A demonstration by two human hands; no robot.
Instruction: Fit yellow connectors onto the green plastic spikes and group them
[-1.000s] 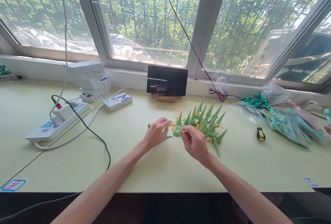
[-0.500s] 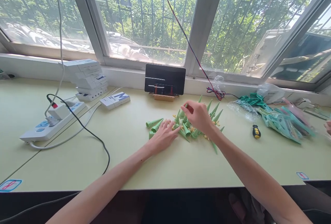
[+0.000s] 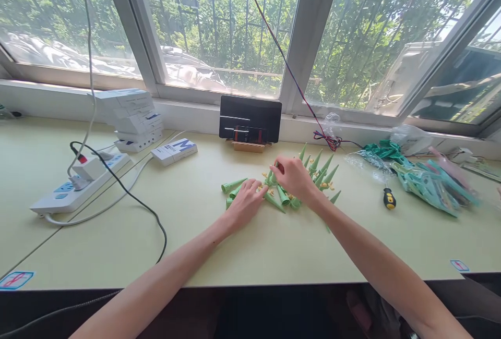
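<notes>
Several light-green hollow cones (image 3: 282,195) lie or stand in a heap in the middle of the table, with small yellow pieces (image 3: 329,186) among them. My left hand (image 3: 246,203) rests at the heap's left side, fingers apart and touching the cones there. Over the heap, my right hand (image 3: 295,177) is closed in a pinch around the upper part of a green cone (image 3: 271,177); its fingers hide the tip. To the right of that hand, more cones (image 3: 324,164) stand with their points up.
Behind the heap a dark tablet (image 3: 250,112) leans on a stand. A power strip (image 3: 78,188), cables and white boxes (image 3: 129,114) are at left. On the right lie a screwdriver (image 3: 389,198) and plastic bags (image 3: 426,185). The table's front edge runs below my forearms.
My right hand has moved slightly left and down, and the cone beneath its fingers now shows upright. My left hand's fingers have drawn in a little toward the left.
</notes>
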